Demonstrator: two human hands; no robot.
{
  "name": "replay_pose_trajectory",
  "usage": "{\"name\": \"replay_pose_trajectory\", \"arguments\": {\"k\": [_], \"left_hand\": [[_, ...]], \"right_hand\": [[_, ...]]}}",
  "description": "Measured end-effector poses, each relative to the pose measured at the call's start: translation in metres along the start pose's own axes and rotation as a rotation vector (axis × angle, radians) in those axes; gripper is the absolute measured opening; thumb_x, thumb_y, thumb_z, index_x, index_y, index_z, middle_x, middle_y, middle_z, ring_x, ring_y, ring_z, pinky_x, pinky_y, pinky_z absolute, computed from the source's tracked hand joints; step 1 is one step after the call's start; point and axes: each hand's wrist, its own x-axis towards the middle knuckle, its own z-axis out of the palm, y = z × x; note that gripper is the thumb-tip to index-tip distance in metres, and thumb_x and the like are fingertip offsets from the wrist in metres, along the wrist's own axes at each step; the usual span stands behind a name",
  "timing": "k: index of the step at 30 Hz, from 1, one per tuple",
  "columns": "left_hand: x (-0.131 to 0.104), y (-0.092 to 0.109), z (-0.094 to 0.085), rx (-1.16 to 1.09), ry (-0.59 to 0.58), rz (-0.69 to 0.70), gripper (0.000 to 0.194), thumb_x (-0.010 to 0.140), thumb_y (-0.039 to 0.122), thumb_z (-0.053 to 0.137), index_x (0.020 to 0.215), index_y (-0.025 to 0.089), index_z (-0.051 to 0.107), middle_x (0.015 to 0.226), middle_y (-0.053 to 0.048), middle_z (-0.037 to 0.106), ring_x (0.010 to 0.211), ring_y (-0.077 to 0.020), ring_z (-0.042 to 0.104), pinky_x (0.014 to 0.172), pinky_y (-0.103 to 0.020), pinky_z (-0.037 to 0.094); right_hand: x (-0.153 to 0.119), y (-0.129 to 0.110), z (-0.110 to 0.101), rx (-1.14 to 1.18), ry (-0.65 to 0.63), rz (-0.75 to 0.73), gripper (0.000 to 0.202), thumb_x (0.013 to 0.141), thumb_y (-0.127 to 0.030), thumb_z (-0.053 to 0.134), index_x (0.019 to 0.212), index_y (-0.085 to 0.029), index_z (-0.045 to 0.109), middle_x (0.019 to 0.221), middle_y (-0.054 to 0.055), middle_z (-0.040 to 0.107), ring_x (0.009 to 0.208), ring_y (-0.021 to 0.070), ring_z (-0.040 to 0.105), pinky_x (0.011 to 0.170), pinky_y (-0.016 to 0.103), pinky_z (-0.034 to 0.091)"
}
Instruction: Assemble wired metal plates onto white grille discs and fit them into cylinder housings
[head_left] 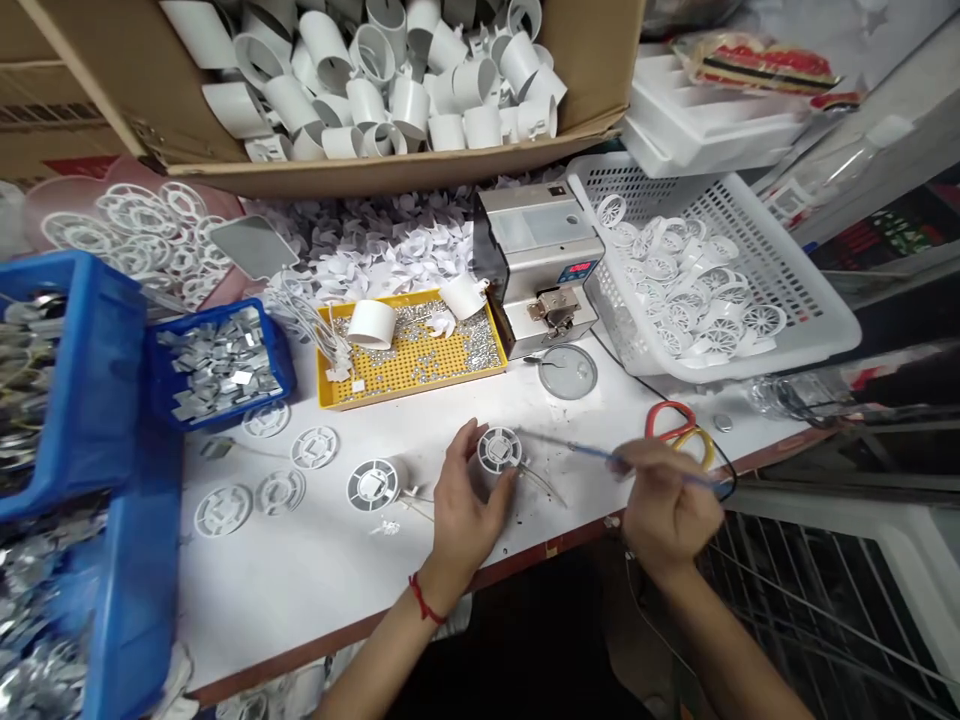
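Observation:
My left hand (466, 505), with a red string at the wrist, is wrapped round a white round housing (499, 450) with a spoked face and a square centre. Thin wires (544, 482) trail from its right side. My right hand (670, 505) grips a thin blue tool (592, 452), whose long shaft points left towards the housing's upper edge; whether the tip touches is too blurred to tell. Left of my left hand stands a similar white housing (373, 485) with wires. Several flat white rings, one of them a spoked ring (315, 447), lie further left.
Behind are a yellow tray (412, 385) of screws, a metal machine (540, 235) and a round grey dish (568, 372). Red-handled scissors (670, 408) lie right. Blue bins (120, 470), a white basket (817, 290) and a cardboard box (375, 178) surround the work surface.

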Motion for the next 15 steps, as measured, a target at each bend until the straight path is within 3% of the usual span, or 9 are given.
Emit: {"name": "replay_pose_trajectory", "arguments": {"k": [3, 7, 15], "left_hand": [[-0.002, 0.001, 0.0, -0.02, 0.002, -0.005, 0.066, 0.084, 0.03, 0.068, 0.14, 0.023, 0.034, 0.126, -0.013, 0.06, 0.115, -0.0233, 0.061, 0.099, -0.043, 0.051], [-0.003, 0.001, 0.0, -0.036, -0.007, -0.012, 0.065, 0.084, 0.03, 0.067, 0.14, 0.023, 0.034, 0.127, -0.013, 0.059, 0.117, -0.024, 0.06, 0.1, -0.044, 0.05], [-0.005, -0.002, 0.001, -0.05, -0.01, -0.001, 0.065, 0.084, 0.03, 0.067, 0.139, 0.023, 0.034, 0.129, -0.013, 0.059, 0.118, -0.0241, 0.059, 0.102, -0.044, 0.049]], "right_hand": [[-0.016, -0.016, -0.001, 0.08, -0.159, -0.22, 0.023, 0.096, -0.028, 0.045, 0.086, -0.02, 0.064, 0.065, 0.003, 0.063, 0.06, 0.0192, 0.063, 0.054, 0.034, 0.049], [-0.02, -0.018, 0.005, 0.054, -0.234, -0.256, 0.021, 0.096, -0.024, 0.042, 0.094, -0.021, 0.063, 0.069, 0.004, 0.064, 0.062, 0.0199, 0.063, 0.053, 0.035, 0.05], [-0.002, -0.034, 0.003, -0.02, -0.461, -0.448, 0.019, 0.094, -0.016, 0.042, 0.099, -0.02, 0.06, 0.07, 0.004, 0.064, 0.065, 0.0179, 0.063, 0.056, 0.033, 0.054]]}}
